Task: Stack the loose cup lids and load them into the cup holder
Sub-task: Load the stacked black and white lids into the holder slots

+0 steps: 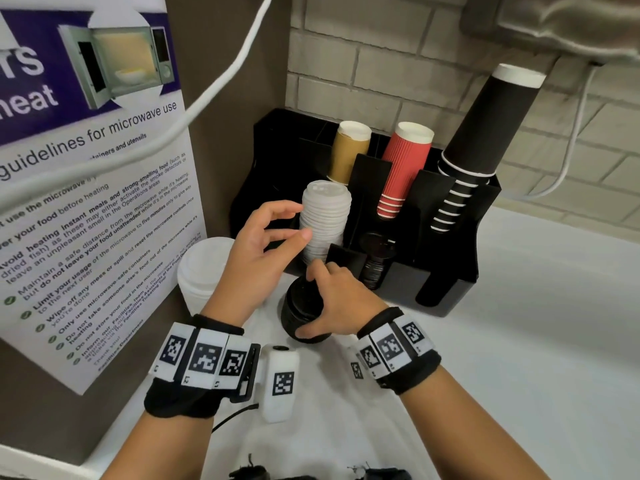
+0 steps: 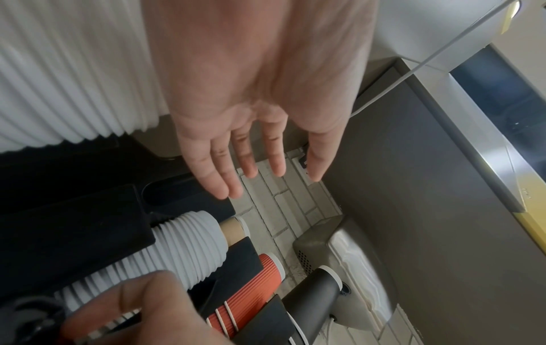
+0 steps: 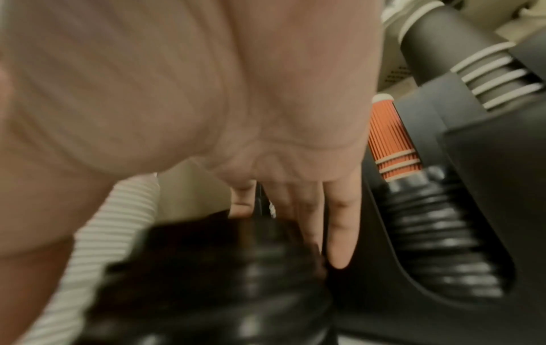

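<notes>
A black cup holder (image 1: pixel 446 285) stands on the white counter against the brick wall. Its front left slot holds a tall stack of white lids (image 1: pixel 325 216), its middle slot a short stack of black lids (image 1: pixel 375 261). My left hand (image 1: pixel 299 220) is open beside the white stack, thumb tip at its side; the left wrist view shows its fingers (image 2: pixel 245 163) straight. My right hand (image 1: pixel 310 299) grips a loose stack of black lids (image 1: pixel 296 306) on the counter before the holder, blurred in the right wrist view (image 3: pixel 221 291). Another loose white lid stack (image 1: pixel 201 268) stands left.
Kraft (image 1: pixel 348 150), red (image 1: pixel 403 168) and black (image 1: pixel 485 133) cup stacks lean out of the holder's back slots. A microwave-use poster (image 1: pixel 86 202) covers the panel at left, with a white cable (image 1: pixel 207 98) across it. White counter (image 1: pixel 536 341) extends to the right.
</notes>
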The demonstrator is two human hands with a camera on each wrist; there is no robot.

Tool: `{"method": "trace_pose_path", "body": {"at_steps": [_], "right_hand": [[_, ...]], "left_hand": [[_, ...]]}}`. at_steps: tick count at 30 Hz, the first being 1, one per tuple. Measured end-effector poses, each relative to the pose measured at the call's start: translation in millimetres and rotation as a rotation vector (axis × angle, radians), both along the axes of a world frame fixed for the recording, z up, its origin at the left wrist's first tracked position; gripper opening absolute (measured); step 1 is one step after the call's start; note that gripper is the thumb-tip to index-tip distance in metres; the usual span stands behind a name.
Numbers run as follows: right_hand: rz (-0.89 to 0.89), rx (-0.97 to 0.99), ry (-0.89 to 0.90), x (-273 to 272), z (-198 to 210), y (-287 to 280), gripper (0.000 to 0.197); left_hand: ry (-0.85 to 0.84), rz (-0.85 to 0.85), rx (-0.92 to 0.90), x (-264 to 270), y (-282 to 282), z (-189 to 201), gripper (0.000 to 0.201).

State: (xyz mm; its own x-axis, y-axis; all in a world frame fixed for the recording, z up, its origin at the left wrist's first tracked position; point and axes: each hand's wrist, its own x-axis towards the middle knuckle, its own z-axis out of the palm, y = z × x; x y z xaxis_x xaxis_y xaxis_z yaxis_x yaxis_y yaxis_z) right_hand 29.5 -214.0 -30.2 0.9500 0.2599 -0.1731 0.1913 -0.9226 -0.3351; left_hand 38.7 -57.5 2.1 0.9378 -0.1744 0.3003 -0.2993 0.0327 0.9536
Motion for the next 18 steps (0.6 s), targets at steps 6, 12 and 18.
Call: {"method": "trace_pose_path", "body": {"at_steps": [6, 12, 18], "right_hand": [[-0.053, 0.030, 0.016, 4.7, -5.3, 1.0, 0.086], [-0.103, 0.253, -0.041, 6.9, 1.5, -11.0, 0.084], [-0.230, 0.935, -0.095, -9.1, 24.2, -33.1, 0.072]], "left_hand": [[0.000, 0.003, -0.008, 0.6, 2.2, -0.3, 0.032], [-0.006, 0.001, -0.025, 1.4, 1.6, -1.4, 0.031], [0.034, -0.158, 0.056, -2.5, -2.5, -5.5, 0.070]]}}
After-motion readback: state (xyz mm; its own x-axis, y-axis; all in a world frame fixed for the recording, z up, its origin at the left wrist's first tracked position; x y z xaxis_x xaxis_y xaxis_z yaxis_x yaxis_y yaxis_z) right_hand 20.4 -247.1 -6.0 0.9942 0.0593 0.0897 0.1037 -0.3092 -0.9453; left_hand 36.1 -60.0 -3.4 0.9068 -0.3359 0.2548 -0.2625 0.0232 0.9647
